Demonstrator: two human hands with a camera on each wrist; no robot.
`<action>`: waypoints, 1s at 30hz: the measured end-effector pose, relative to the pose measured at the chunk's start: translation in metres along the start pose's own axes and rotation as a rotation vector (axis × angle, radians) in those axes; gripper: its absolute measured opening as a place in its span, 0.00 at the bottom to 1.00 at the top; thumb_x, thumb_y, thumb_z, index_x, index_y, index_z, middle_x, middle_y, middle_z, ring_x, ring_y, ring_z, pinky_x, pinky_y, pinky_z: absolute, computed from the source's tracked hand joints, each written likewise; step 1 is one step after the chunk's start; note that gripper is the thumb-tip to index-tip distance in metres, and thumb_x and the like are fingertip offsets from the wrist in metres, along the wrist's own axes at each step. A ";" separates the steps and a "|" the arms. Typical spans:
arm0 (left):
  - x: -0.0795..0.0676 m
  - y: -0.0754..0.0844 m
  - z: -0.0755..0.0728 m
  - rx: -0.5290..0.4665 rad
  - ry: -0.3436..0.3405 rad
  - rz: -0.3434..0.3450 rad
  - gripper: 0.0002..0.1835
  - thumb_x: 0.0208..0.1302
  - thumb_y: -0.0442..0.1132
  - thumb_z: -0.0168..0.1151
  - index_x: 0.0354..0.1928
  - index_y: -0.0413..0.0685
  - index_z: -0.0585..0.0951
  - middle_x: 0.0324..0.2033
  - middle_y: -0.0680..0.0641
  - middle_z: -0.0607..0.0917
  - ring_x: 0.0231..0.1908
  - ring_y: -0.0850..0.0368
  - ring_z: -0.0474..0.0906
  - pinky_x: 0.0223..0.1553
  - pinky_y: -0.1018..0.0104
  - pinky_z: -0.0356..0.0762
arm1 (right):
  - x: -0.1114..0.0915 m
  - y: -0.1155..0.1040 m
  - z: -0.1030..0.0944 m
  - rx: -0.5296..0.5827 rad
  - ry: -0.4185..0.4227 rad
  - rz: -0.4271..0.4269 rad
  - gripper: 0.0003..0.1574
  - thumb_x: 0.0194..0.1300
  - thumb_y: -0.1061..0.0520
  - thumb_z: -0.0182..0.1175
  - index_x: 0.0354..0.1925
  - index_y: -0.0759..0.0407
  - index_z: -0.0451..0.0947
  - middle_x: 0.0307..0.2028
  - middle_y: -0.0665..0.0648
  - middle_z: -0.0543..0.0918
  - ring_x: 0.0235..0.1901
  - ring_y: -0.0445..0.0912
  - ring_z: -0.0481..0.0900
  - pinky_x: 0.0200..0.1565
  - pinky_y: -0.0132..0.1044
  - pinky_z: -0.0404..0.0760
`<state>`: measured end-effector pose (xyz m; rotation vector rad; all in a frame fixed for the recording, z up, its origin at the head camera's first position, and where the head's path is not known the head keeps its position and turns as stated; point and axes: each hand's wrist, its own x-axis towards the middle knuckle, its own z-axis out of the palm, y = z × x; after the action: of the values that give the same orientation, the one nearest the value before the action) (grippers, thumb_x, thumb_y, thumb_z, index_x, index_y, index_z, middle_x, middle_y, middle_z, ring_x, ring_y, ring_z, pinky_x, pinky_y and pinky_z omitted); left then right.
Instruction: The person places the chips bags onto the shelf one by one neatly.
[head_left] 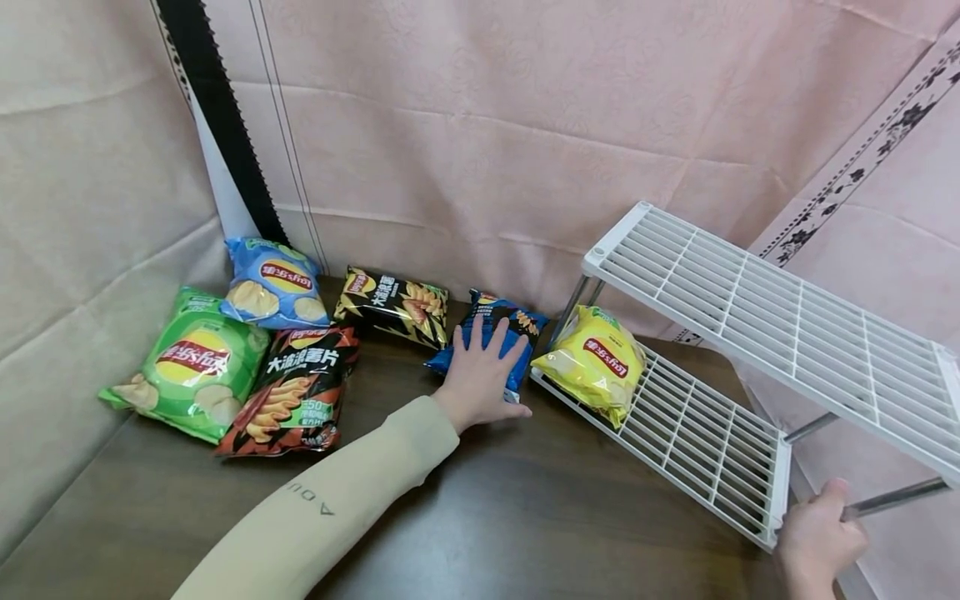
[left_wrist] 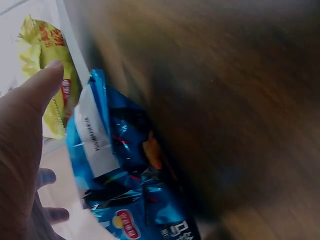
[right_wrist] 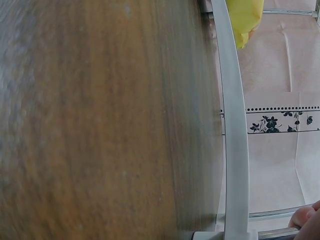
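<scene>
At the far left of the worktop [head_left: 420, 533], which is of dark brown wood, a plump, shiny green chips bag [head_left: 191, 362] lies. A light-blue chips bag [head_left: 276, 285] lies behind it and touches it. Just to the right of the green one is a red-and-black chips bag [head_left: 296, 387], which also touches it. Further right, a black chips bag [head_left: 393, 307] with yellow edges lies near the pink patterned cloth [head_left: 465, 167].

Next comes the left hand [head_left: 480, 375], in a pale beige sleeve [head_left: 337, 500]. Its fingers are spread wide over a dark-blue chips bag [left_wrist: 130, 165] on the worktop; whether they touch it, one cannot tell. This bag is just beside a white two-tier rack [head_left: 772, 321] with slatted shelves and metal posts. A bright yellow chips bag [head_left: 598, 360] rests at the left end of its lower shelf.

At the far right, the right hand [head_left: 823, 533] grips the rack at the near post, with its fingers curled.
</scene>
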<state>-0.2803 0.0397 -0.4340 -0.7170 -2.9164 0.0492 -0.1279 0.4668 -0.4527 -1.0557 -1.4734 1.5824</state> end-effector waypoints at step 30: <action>0.012 0.002 0.028 0.046 -0.096 -0.059 0.56 0.51 0.72 0.63 0.77 0.63 0.48 0.73 0.36 0.50 0.65 0.25 0.55 0.65 0.35 0.49 | -0.003 -0.002 0.003 0.018 0.013 0.020 0.34 0.71 0.43 0.53 0.10 0.54 0.67 0.05 0.49 0.66 0.04 0.42 0.62 0.10 0.33 0.62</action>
<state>-0.2942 0.0469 -0.4604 -0.6390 -3.0149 0.1478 -0.1296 0.4634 -0.4508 -1.0715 -1.4415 1.5965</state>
